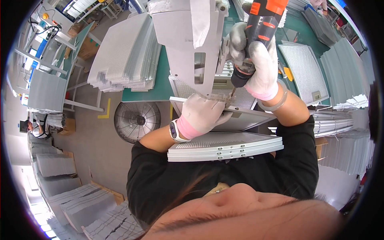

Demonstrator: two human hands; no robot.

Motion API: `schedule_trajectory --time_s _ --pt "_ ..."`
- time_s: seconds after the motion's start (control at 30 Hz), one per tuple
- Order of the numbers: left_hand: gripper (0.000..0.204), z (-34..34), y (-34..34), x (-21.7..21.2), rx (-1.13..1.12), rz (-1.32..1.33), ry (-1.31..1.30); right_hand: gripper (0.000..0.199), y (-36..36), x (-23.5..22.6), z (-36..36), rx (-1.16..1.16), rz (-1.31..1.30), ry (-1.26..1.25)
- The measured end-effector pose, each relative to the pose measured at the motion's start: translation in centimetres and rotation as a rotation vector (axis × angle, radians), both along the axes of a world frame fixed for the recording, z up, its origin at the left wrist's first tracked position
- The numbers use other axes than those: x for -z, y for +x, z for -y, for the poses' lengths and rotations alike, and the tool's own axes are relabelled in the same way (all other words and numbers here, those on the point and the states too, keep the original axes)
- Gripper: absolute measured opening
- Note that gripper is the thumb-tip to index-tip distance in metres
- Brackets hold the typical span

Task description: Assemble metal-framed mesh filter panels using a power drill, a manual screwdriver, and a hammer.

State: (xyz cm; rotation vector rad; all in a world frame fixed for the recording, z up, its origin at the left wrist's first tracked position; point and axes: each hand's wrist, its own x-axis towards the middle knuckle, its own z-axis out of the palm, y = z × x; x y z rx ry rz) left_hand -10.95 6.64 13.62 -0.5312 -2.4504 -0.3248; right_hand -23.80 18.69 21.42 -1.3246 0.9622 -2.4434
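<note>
My right hand (262,66), in a white glove with a pink cuff, is wrapped round an orange-and-black cordless drill (264,28). The drill is tilted, with its chuck and thin bit (233,92) pointing down at a small clear block (224,100). That block sits at the edge of a silver framed mesh panel (244,116). My left hand (204,114), gloved the same way, is closed over this edge beside the bit. Exactly how its fingers grip is partly hidden. Closer to me lies a stack of framed mesh panels (226,148) with small slots along the frames.
A grey machine housing (182,52) rises directly beyond my hands. Mesh sheets (124,52) are piled on the green table (150,94) at left. A mesh panel (304,68) lies at right, near more stacks. A round floor fan (140,120) stands below left; a person (38,128) is far left.
</note>
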Motion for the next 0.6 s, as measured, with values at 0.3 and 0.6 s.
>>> schedule_trajectory --time_s 0.3,0.6 --pt "0.037 -0.2 0.2 -0.6 -0.015 -0.023 0.021 0.028 0.4 0.2 -0.2 -0.013 -0.020 0.042" --pt "0.028 0.5 0.5 0.1 0.004 -0.058 0.017 0.030 -1.1 -2.6 -1.6 0.749 -0.423 0.416"
